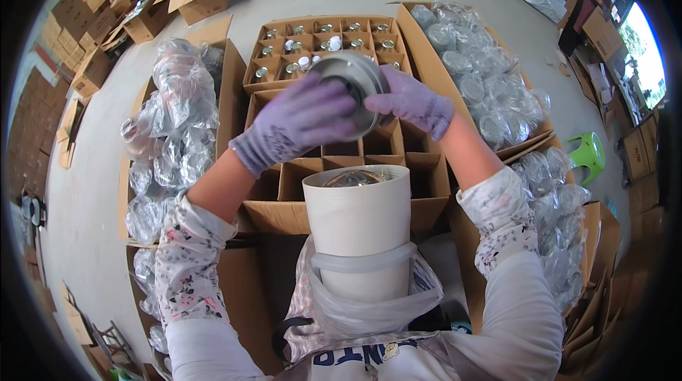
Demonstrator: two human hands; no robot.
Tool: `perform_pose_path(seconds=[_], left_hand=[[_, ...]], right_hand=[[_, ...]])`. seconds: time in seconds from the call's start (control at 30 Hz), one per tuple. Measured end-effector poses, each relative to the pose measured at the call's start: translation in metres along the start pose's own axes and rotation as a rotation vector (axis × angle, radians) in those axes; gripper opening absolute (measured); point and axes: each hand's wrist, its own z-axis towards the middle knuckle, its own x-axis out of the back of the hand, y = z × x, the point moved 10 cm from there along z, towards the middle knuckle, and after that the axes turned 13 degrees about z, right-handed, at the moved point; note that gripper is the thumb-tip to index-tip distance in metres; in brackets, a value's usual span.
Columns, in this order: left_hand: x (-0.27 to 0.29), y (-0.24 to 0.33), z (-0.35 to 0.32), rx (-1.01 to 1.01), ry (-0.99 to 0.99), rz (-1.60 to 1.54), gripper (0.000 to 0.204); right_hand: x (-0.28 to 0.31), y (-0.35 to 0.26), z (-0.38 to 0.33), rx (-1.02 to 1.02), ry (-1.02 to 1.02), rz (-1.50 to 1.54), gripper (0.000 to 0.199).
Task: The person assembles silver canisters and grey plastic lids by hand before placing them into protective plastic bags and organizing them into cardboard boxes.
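Observation:
Both my hands wear purple knit gloves and meet at a round grey, glassy-looking vessel [364,74] with a dark round middle, above a divided carton. My right hand [410,102] is closed on its right side, thumb across the near face. Lying over the left part of the face, my left hand [305,121] has fingers smeared by motion, so its grip is unclear. Below the hands, a white cylindrical bucket [357,221] stands against my body, with a translucent plastic band [366,261] around it. Something dark and shiny shows inside its rim.
Beneath my hands, a carton with cardboard dividers [288,180] has open cells. Behind it, another divided carton [256,86] holds several metal-topped pieces and white caps. Cartons of plastic-wrapped clear vessels [188,125] [476,61] flank both sides. A green stool [588,157] and another person [586,11] are to the right.

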Motion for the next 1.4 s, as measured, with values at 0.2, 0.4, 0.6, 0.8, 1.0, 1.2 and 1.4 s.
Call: perform_pose_path(seconds=[0.2, 0.4, 0.6, 0.8, 1.0, 1.2, 1.4], left_hand=[[-0.033, -0.024, -0.068, 0.867, -0.099, -0.763, 0.071], [-0.04, 0.041, -0.076, 1.303, 0.206, -1.921, 0.07], [-0.021, 0.043, -0.072, 1.316, 0.266, -1.751, 0.068], [-0.006, 0.04, -0.067, 1.339, 0.199, -1.482, 0.058], [0.009, 0.053, -0.075, 1.45, 0.141, -1.348, 0.042], [0.046, 0.035, -0.033, 1.277, -0.029, -0.907, 0.036], [0.039, 0.025, -0.032, 1.162, -0.044, -1.009, 0.034]], right_hand=[[-0.04, -0.022, -0.035, 0.239, -0.091, -0.388, 0.075], [-0.04, 0.003, -0.078, 0.217, 0.049, 0.056, 0.08], [-0.042, 0.002, -0.093, 0.281, 0.148, 0.12, 0.072], [-0.041, 0.009, -0.101, 0.325, 0.181, 0.073, 0.064], [-0.048, 0.052, -0.094, 0.365, 0.085, 0.632, 0.056], [-0.075, 0.101, -0.073, 0.201, -0.077, 1.314, 0.056], [-0.046, -0.013, -0.094, 0.473, 0.143, -0.004, 0.065]])
